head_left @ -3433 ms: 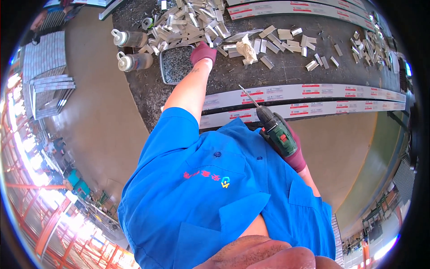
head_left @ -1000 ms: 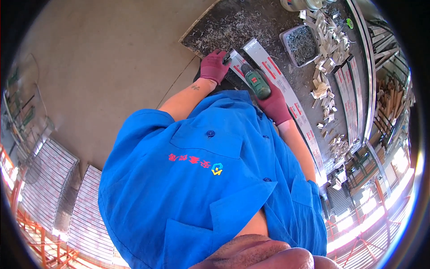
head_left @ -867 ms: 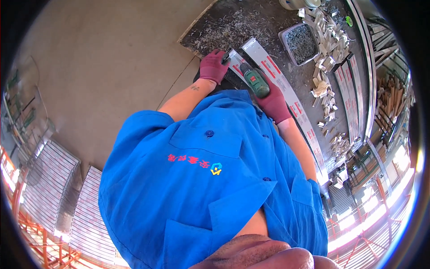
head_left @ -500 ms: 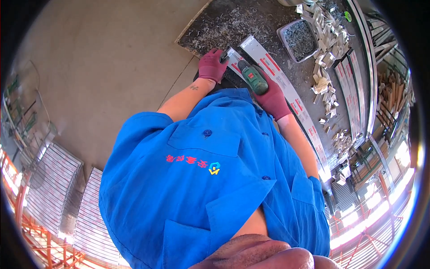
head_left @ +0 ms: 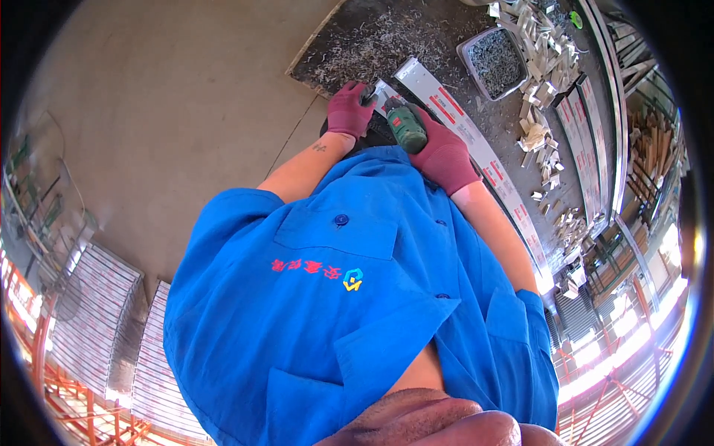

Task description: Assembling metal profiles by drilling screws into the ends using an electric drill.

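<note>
My right hand [head_left: 445, 156], in a dark red glove, is wrapped round a green cordless drill [head_left: 406, 128]. The drill's front end points up and left, over the end part of a silver metal profile [head_left: 381, 91]. In a matching glove, my left hand [head_left: 348, 111] is closed at that same profile end. A small dark piece [head_left: 367, 94] shows at its fingers; its kind is too unclear to tell. Just right of the drill lies a second, longer silver profile [head_left: 449, 108] with red-and-white film. Whether the drill's tip touches metal is hidden.
Metal shavings cover the dark worktable [head_left: 327, 68]. A square plastic tub [head_left: 467, 68] of small metal pieces stands beyond the profiles. Heaped metal offcuts [head_left: 541, 63] and more profiles [head_left: 584, 149] lie at right. Striped profile stacks [head_left: 89, 312] rest on the floor at lower left.
My right hand has brought the drill to the left, nearer my left hand, and over the shorter profile. My left hand has stayed almost in place at the profile's end.
</note>
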{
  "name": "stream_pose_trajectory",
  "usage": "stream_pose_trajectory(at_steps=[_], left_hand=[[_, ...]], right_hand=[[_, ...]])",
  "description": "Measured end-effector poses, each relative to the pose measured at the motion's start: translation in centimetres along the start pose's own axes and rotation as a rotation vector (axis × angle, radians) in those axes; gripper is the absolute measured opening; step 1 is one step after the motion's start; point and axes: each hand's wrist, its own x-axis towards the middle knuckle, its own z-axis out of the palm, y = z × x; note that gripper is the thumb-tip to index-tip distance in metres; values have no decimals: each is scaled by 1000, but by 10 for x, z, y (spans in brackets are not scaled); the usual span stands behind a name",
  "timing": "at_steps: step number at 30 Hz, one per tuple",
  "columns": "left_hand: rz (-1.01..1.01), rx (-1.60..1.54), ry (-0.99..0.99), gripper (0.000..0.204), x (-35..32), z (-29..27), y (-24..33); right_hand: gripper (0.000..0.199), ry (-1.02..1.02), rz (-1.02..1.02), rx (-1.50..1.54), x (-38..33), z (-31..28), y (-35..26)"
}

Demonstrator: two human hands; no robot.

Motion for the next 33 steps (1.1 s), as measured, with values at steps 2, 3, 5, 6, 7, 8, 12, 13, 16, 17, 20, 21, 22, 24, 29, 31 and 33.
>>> stream_pose_trajectory(at_steps=[2,3,5,6,7,8,12,13,16,17,20,21,22,24,29,31,33], left_hand=[[-8,-12,-14,28,1,0,0],[-15,-13,-12,27,1,1,-2],[-22,-13,-14,25,1,2,-4],[-23,-12,-9,25,2,2,-3],[-24,-12,-3,25,2,2,-3],[-20,-13,-9,25,3,1,-2],[-20,-54,-59,29,5,-2,-2],[-32,-54,-69,28,5,-2,-2],[-22,-58,-61,25,6,-1,-5],[-20,-59,-66,25,6,-1,-5],[-13,-75,-66,24,7,-2,-4],[-16,-68,-73,24,7,-2,-4],[-19,-62,-80,24,7,-2,-4],[-24,-70,-88,24,7,-5,-2],[1,-54,-70,26,6,0,-9],[-12,-34,-52,27,5,2,-11],[-9,-35,-54,27,6,0,-8]], right_hand=[[70,-6,11,-28,3,-1,-2],[71,-11,16,-57,4,-1,-3],[71,-26,15,-53,7,-5,-7],[70,-38,11,-53,8,-8,-9],[70,-39,16,-50,10,-8,-9],[70,-58,20,-52,13,-9,-7],[62,-106,-17,-60,18,-22,-14],[62,-104,-11,-57,19,-22,-15],[64,-113,-45,-141,24,-20,-15],[65,-119,-63,-169,25,-19,-15],[66,-105,-96,-204,25,-12,-9],[67,-84,-115,-214,25,-10,-7],[67,-85,-114,-214,26,-11,-8],[69,-112,-79,-237,27,-12,-9],[68,-142,-92,-213,30,-15,-8],[68,-143,-87,-220,31,-15,-8],[69,-135,-99,-212,32,-15,-6]])
